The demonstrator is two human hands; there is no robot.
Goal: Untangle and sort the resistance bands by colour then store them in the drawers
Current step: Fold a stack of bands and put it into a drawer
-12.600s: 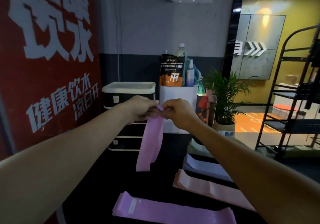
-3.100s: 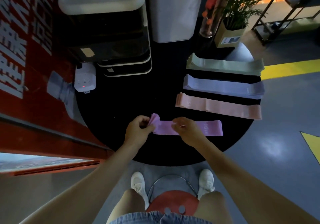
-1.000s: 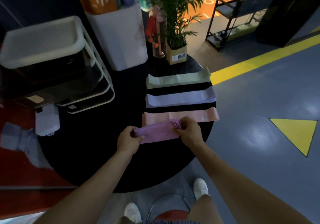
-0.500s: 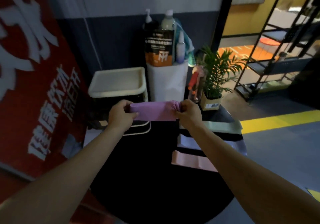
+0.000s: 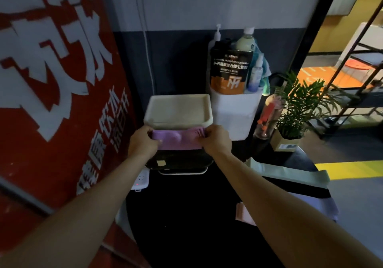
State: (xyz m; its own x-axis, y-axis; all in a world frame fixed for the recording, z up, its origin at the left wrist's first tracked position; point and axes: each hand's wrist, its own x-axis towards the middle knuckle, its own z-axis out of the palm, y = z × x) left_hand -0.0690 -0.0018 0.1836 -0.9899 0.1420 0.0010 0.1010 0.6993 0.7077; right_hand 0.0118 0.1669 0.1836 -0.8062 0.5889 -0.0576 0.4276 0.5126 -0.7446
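Note:
A folded purple resistance band [image 5: 177, 139] is stretched between both hands, right in front of the dark drawer unit [image 5: 180, 160] with a white lid [image 5: 178, 110]. My left hand [image 5: 142, 143] grips its left end and my right hand [image 5: 216, 140] pinches its bunched right end. On the round black table [image 5: 186, 226] lie a green band [image 5: 290, 173], a lilac band [image 5: 329, 205] and a pink band [image 5: 242, 215], each partly hidden by my right arm.
A white bin [image 5: 234, 116] holding bottles and a black-orange pouch stands behind the drawers. A potted plant [image 5: 294, 114] and a glass bottle [image 5: 267, 118] sit at the table's back right. A white power strip [image 5: 142, 179] lies left of the drawers, by the red wall sign.
Both hands lifted the folded purple band off the table and carried it forward to the front of the drawer unit. My view tilted up from the table.

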